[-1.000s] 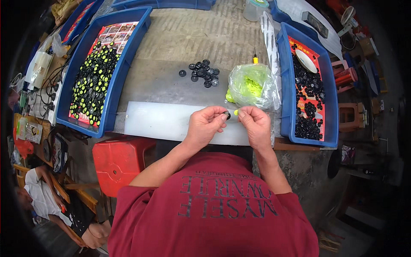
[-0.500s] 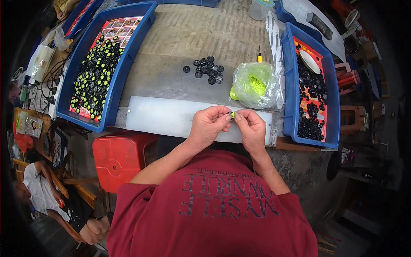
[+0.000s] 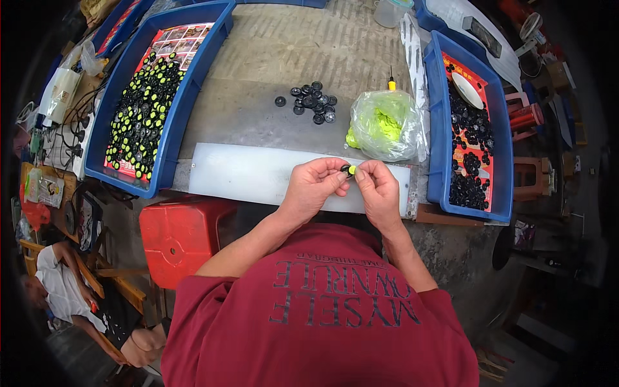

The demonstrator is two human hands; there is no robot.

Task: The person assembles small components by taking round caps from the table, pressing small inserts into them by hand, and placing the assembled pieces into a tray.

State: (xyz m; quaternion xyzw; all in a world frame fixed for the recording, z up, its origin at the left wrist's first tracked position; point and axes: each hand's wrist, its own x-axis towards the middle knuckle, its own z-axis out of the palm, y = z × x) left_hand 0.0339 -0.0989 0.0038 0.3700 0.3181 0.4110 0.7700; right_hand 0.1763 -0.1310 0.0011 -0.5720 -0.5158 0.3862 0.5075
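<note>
My left hand [image 3: 316,185] pinches a small round black piece [image 3: 347,171] between thumb and fingers. Against it, my right hand [image 3: 378,189] grips a small yellow-green piece [image 3: 352,169] with thumb and forefinger. Both hands meet above the white board [image 3: 248,173] along the near table edge. Past them lies a loose pile of round black pieces [image 3: 309,101]. To its right sits a clear plastic bag [image 3: 393,145] with yellow-green pieces [image 3: 387,124] inside, and a tool with a yellow handle [image 3: 391,84] lies just behind it.
A blue tray [image 3: 175,138] at left holds many black pieces with yellow-green centres. The right blue tray [image 3: 438,132] holds black pieces and a white oval dish [image 3: 467,90]. A red stool [image 3: 177,242] stands below the table at left. Another person [image 3: 61,284] sits at lower left.
The black piece and the yellow-green piece show more plainly between my fingertips, and the black one has turned. My hands stay in nearly the same place.
</note>
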